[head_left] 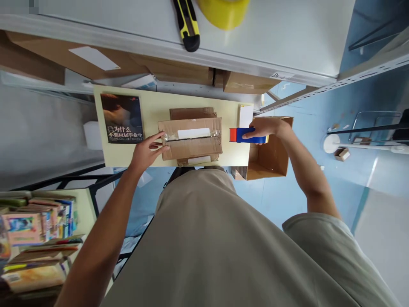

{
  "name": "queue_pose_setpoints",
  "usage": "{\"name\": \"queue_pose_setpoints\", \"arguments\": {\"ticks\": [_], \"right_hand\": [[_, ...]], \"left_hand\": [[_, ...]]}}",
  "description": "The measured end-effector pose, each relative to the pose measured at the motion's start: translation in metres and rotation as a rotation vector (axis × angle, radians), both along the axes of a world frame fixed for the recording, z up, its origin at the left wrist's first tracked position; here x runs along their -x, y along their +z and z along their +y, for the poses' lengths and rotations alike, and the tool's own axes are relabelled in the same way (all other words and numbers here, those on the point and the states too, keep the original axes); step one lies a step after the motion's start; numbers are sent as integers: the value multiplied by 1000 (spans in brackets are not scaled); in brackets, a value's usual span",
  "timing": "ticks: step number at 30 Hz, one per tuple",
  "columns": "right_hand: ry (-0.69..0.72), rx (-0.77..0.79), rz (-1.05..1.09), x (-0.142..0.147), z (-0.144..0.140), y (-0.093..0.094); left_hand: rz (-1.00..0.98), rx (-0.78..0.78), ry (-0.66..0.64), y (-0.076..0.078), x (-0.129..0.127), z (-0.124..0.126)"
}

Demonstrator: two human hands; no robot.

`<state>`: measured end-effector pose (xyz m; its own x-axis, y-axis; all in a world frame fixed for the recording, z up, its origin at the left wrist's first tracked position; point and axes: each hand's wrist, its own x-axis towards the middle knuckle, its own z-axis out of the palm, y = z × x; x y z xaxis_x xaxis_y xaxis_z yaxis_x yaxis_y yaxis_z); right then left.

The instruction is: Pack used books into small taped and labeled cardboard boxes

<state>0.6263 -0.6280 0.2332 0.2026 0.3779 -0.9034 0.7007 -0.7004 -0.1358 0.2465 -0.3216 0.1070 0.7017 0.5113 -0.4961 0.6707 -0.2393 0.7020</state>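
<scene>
A brown cardboard box (191, 147) lies on the pale yellow table (153, 155) in front of me. Its top flaps meet at a middle seam, with clear tape visible near both ends. My left hand (145, 151) touches the box's left end, its fingers spread apart. Off to the right of the box, my right hand (266, 128) grips a blue and red tape dispenser (243, 135) above the table's right edge. The red end points left, towards the box. Part of the dispenser is covered by my fingers.
A dark book (123, 119) lies at the table's left. A white card or box (246, 116) sits at the back right. Beside the table stands an open carton (271, 170). The shelf ahead bears a utility knife (188, 25) and a yellow tape roll (225, 15). Books (38, 221) fill the lower left.
</scene>
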Motion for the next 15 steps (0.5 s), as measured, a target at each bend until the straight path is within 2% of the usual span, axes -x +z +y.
{"name": "queue_pose_setpoints", "arguments": {"ticks": [3,6,10,15], "right_hand": [[40,5,-8,11,6,-20],[40,-17,-21,27,14,-31],[44,-58,-82,52,28,-33],[52,-162,-157,87,44,-34]], "left_hand": [[28,3,54,2,0,-4],[24,20,121,3,1,-7],[-3,-8,172,4,4,-7],[-15,-141,238,2,7,-5]]}}
